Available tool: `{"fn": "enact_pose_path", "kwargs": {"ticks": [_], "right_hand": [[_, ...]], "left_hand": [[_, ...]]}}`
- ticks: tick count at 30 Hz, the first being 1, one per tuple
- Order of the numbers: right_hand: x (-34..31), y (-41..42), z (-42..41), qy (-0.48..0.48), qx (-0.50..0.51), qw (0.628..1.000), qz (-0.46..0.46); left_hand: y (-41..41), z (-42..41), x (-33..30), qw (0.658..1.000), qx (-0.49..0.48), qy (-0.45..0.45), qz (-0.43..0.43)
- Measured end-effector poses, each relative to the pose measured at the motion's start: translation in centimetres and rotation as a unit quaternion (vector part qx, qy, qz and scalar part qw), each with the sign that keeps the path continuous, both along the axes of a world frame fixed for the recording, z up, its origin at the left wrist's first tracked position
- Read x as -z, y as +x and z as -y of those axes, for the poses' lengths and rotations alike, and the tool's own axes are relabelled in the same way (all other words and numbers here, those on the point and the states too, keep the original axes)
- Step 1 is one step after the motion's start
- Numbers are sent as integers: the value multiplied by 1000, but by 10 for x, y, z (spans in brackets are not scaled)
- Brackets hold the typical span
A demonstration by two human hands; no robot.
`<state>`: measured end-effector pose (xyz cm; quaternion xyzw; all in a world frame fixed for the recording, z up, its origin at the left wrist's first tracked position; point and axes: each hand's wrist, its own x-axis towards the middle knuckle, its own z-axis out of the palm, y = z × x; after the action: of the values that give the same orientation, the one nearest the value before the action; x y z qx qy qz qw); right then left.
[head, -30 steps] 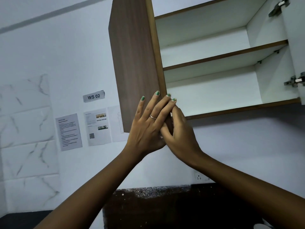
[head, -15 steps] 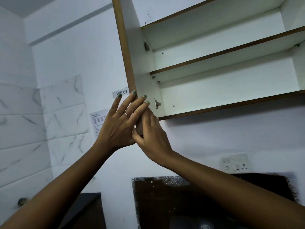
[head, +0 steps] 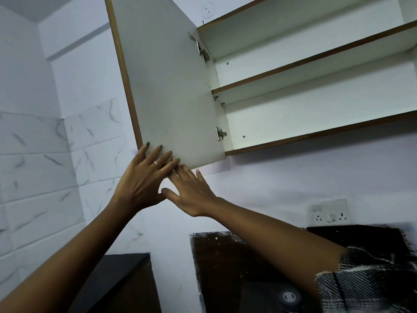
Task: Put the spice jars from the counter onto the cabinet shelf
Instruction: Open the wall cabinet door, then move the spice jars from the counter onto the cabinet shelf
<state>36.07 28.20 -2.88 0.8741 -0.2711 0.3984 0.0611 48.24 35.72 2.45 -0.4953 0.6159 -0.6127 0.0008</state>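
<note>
Reaching up with both arms, we have our hands at the bottom corner of the cabinet door [head: 171,86], which stands swung wide to the left with its pale inner face toward us. Our left hand [head: 144,179] lies flat against that lower edge, its fingers [head: 158,155] straight and slightly spread, the green-painted nails resting on the white panel and a thin ring [head: 156,163] showing on one finger. Our right hand [head: 191,193] sits just beside and below it, palm turned away from us, fingers straight and apart, their tips meeting the door's bottom edge close to the left hand's fingers; the thumb points left toward the left palm. Neither hand curls around anything.

Two metal hinges, an upper hinge [head: 202,50] and a lower hinge [head: 220,133], join the door to the cabinet [head: 316,134]. Inside we see a middle shelf [head: 316,64] and a bottom shelf [head: 293,141], both white with brown front edges. No spice jars show anywhere in our view, neither on the shelves nor below.

A wall socket [head: 327,212] sits on the wall at right, above a dark counter [head: 237,267]. Marbled tiles [head: 45,154] cover the wall at left. A checked sleeve [head: 365,281] shows at the lower right.
</note>
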Motion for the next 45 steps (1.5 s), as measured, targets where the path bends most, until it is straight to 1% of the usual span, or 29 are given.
{"fn": "enact_pose_path", "kwargs": {"ticks": [2, 4, 9, 12, 15, 18, 20, 24, 26, 30, 37, 41, 45], "right_hand": [[3, 6, 2, 19, 9, 1000, -23], [5, 9, 4, 32, 7, 999, -10], [0, 1, 2, 17, -2, 1000, -1], [-1, -9, -6, -44, -8, 998, 50], [1, -27, -15, -120, -1, 987, 106], [4, -52, -20, -187, 22, 973, 131], [9, -74, -22, -202, 31, 969, 137], [21, -129, -27, -208, 47, 967, 138], [28, -155, -31, -210, 61, 967, 134], [50, -211, -35, -190, 96, 966, 149], [92, -300, -22, -139, 181, 961, 153], [123, -345, -9, -125, 202, 959, 157], [164, -389, 3, -80, 221, 965, 119]], "left_hand": [[1, -2, 1, 1000, -22, 1, 11], [-2, -1, 2, 999, -28, -7, 19], [-5, 0, 7, 999, -25, -17, -13], [-8, 3, 11, 998, 31, -32, -42], [-20, 8, 19, 986, 126, -65, -93], [-41, 11, 28, 965, 202, -87, -142], [-60, 14, 36, 951, 244, -86, -169], [-110, 21, 56, 913, 333, -41, -233], [-133, 24, 68, 894, 369, -36, -251], [-188, 38, 96, 844, 446, 22, -296], [-281, 69, 139, 783, 502, 108, -352], [-329, 88, 174, 746, 517, 147, -392], [-369, 102, 218, 704, 519, 229, -427]]}}
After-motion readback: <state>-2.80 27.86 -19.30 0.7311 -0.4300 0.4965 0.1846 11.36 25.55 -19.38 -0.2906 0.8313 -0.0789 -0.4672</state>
